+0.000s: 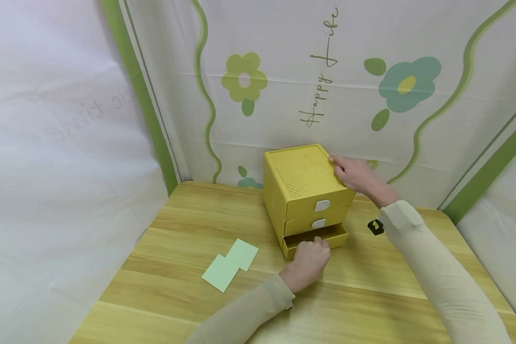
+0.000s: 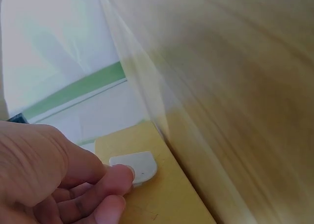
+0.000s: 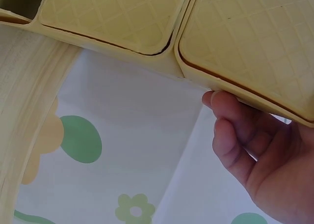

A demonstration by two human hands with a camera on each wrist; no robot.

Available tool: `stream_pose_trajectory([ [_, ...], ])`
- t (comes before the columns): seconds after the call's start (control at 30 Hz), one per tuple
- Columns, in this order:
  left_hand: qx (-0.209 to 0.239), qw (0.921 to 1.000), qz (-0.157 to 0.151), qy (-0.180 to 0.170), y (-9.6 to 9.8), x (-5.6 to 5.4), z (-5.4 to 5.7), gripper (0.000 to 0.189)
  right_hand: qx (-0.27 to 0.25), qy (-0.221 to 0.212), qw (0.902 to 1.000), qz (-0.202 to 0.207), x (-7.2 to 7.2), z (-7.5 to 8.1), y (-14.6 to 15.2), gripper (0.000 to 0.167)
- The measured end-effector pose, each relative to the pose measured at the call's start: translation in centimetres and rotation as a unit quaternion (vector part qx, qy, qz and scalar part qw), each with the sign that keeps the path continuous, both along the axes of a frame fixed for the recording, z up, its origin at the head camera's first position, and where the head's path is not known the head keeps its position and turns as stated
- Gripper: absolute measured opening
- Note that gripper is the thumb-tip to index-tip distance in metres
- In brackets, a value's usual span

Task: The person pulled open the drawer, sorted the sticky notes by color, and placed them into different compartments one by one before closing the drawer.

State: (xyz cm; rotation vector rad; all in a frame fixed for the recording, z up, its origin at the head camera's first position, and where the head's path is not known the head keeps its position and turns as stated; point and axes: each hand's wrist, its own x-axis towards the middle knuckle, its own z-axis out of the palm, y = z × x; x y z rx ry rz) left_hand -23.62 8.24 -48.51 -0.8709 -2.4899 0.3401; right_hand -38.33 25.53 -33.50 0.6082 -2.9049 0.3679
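My left hand (image 1: 308,264) is at the front of a small yellow drawer unit (image 1: 275,198). In the left wrist view, thumb and fingertips pinch the white pull tab (image 2: 142,166) on the bottom drawer (image 1: 339,239), which stands partly pulled out. The two drawers above it are closed, each with a white tab. My right hand (image 1: 353,174) rests against the unit's upper right edge. From the right wrist view, its loosely bent fingers touch the edge beside a diamond-patterned panel (image 3: 255,42); the thumb is hidden there.
Two pale green paper squares (image 1: 221,273) lie overlapping on the wooden table (image 1: 155,272), left of the unit. A small black and yellow object (image 1: 375,227) is near the right sleeve. Printed white curtains (image 1: 284,95) hang behind and at both sides.
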Motion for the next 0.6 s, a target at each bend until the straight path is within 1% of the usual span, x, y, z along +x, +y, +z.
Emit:
stream_pose_trajectory([
  [0.33,0.004,1.0,0.003,-0.004,0.29,0.73,-0.22,0.015,0.001,-0.001,1.0,0.003,-0.04,0.04,-0.03,0.048],
  [0.6,-0.003,0.9999,0.0,-0.017,0.24,1.06,-0.04,0.013,-0.004,-0.007,1.0,-0.002,-0.05,-0.19,-0.01,0.048],
])
